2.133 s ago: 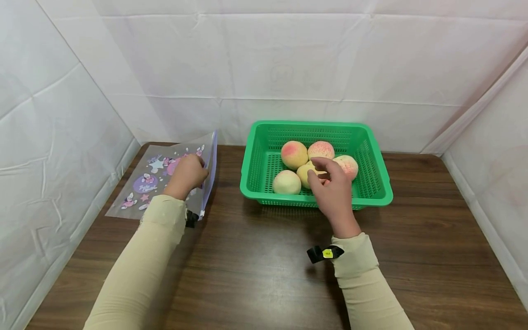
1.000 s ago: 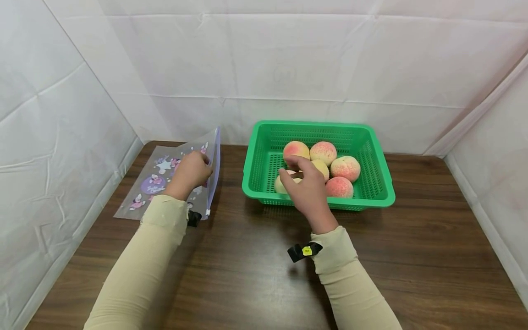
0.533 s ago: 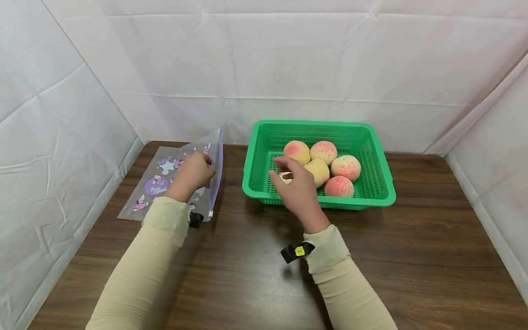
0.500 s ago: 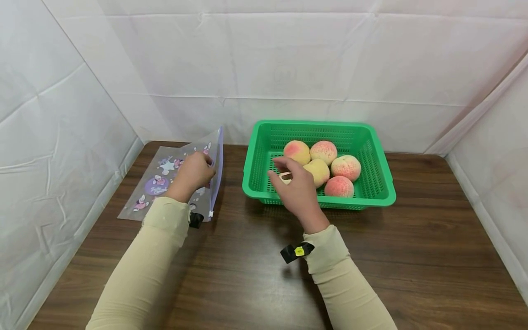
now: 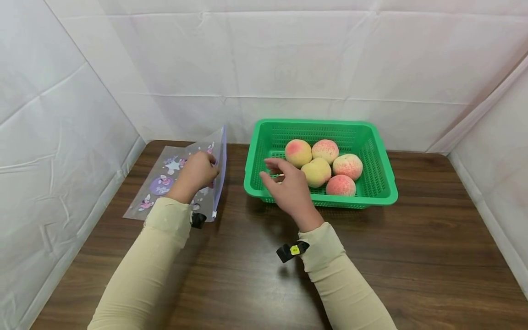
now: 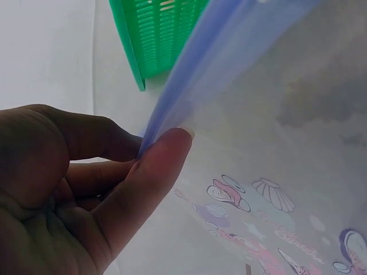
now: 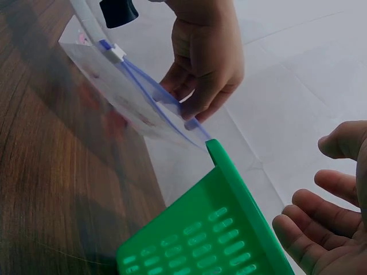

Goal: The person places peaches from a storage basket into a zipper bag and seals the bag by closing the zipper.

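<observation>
My left hand point(image 5: 195, 173) pinches the purple zip edge of a clear printed zip bag point(image 5: 161, 185), thumb on one side and fingers on the other in the left wrist view. That edge stands raised; the bag's body slopes down leftward to the table. My right hand point(image 5: 290, 190) hovers over the near left part of a green plastic basket point(image 5: 387, 185). Its fingers are spread and loosely bent, with nothing between them in the right wrist view. Several peaches lie in the basket, among them a yellow peach point(image 5: 316, 173) and a red peach point(image 5: 340, 185). My right hand covers the pale near-left peach.
The dark wooden table point(image 5: 239, 275) extends in front of the basket and bag. White sheeting point(image 5: 309, 59) walls the back and both sides. A white slider point(image 5: 214, 214) sits at the near end of the zip. Each wrist wears a black strap.
My right hand has moved left across the basket, from above the middle peaches to the near left, uncovering the yellow and red peaches. My left hand keeps its pinch, and the bag shifts slightly right.
</observation>
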Tool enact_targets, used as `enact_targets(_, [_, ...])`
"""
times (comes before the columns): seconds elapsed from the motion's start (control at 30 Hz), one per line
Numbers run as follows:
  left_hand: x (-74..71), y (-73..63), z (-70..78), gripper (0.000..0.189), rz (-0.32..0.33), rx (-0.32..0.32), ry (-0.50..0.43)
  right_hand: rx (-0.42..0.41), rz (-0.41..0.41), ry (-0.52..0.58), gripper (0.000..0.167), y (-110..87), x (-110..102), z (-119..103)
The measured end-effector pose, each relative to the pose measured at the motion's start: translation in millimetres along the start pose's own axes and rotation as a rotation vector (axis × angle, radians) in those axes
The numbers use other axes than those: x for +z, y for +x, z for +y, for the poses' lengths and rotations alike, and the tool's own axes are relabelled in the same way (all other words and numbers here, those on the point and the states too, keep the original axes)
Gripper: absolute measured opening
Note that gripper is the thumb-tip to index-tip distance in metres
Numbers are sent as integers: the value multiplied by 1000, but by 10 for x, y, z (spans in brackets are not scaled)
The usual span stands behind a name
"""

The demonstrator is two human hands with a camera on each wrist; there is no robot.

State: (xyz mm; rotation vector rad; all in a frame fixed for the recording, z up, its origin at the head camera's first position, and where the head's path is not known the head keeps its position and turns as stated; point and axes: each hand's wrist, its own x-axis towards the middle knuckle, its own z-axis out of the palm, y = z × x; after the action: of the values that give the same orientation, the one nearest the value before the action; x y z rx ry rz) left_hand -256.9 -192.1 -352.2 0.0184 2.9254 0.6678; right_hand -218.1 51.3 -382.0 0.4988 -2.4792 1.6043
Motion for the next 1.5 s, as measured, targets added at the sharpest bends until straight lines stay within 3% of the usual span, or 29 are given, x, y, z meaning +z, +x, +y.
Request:
enact_targets(0.63, [24,-107,154,34,50,29,0,8,-35,-22,35,18,90,-34])
enact_targets(0.97, [49,-118,157,37,30,25,-13,65,-98,89,39,12,123,-79])
enact_targets(1.17, [55,-139,180,37,49,39,-20,85,-108,100,41,12,162,-99])
enact_targets(1.5, [65,-166,213,40,13,29,-85,123,-129,83,43,12,237,-122])
